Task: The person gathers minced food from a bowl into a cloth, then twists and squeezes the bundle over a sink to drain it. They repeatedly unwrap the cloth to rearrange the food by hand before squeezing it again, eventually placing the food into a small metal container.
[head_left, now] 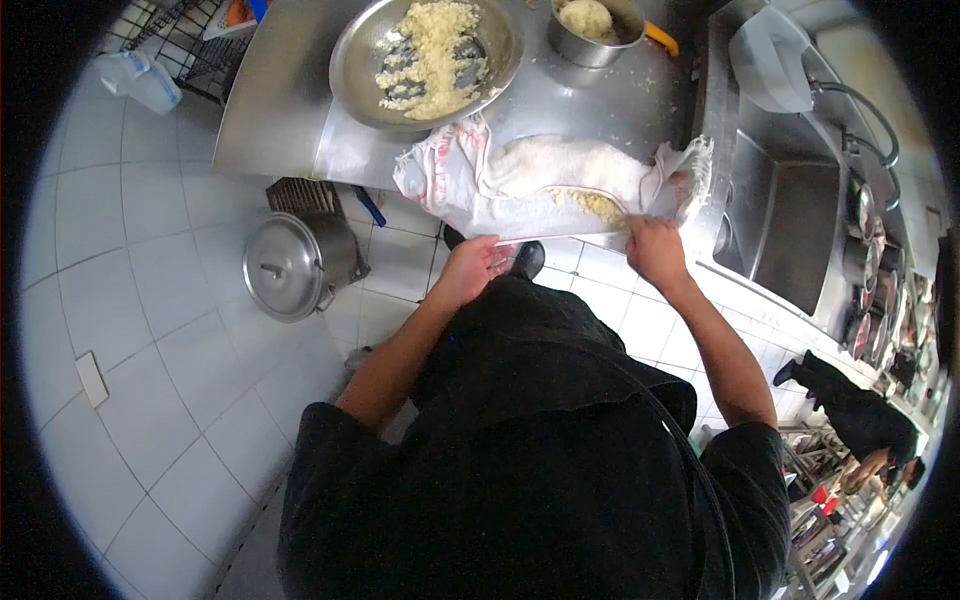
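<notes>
A white cloth [565, 165] with reddish edge stripes lies partly folded at the counter's front edge. Yellowish crumbly food [590, 203] shows in its fold. The near edge of the cloth is stretched taut between my two hands. At its left part, my left hand [474, 271] pinches that edge with the thumb and forefinger, the other fingers loosely curled. Closed around the edge at the right is my right hand [657, 252], beside the food. Behind the cloth, a wide metal bowl [345, 60] holds more of the pale crumbly food.
A small metal pot [590, 52] with pale food and a yellow-orange handle [661, 39] stand on the steel counter [280, 90]. To the right are a sink [795, 235] and a translucent plastic container [770, 60]. A lidded stockpot [290, 268] stands lower left. Another person [860, 410] is far right.
</notes>
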Tool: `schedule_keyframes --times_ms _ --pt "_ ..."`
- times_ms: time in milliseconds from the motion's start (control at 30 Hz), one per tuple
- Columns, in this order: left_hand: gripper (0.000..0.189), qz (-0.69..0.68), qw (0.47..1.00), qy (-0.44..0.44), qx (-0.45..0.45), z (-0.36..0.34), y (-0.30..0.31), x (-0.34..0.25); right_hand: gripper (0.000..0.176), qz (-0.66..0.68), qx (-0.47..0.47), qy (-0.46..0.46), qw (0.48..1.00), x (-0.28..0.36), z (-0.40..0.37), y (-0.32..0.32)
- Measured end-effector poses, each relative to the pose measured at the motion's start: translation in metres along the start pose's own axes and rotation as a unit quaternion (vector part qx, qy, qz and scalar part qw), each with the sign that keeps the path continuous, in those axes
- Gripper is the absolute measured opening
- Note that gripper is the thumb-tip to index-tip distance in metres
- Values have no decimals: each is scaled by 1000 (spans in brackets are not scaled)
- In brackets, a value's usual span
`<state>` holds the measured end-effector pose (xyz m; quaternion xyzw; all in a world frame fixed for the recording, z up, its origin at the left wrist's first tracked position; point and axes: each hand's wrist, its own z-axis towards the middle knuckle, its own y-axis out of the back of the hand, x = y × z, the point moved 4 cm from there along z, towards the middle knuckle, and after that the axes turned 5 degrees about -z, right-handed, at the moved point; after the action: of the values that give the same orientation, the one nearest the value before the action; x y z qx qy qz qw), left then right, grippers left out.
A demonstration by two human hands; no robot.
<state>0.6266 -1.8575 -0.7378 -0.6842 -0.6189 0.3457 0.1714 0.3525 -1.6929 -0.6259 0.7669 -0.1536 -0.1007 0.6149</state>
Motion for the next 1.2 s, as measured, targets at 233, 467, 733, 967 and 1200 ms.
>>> schedule_keyframes --times_ms 233,467,733,967,1200 --pt "21 -36 991 -125 11 -38 -93 -65 15 319 -34 -140 937 -45 41 27" --pt "43 267 880 -392 11 28 -123 -104 14 189 -181 -148 954 -62 89 19" --pt "55 743 429 -510 60 -3 -136 -72 20 181 -227 -91 953 2 19 42" --pt "66 824 340 -446 82 7 -136 -79 78 678 -62 -457 573 -5 26 -23" --pt "68 829 350 -424 105 20 -125 -99 68 487 -227 -540 648 -38 82 -54"
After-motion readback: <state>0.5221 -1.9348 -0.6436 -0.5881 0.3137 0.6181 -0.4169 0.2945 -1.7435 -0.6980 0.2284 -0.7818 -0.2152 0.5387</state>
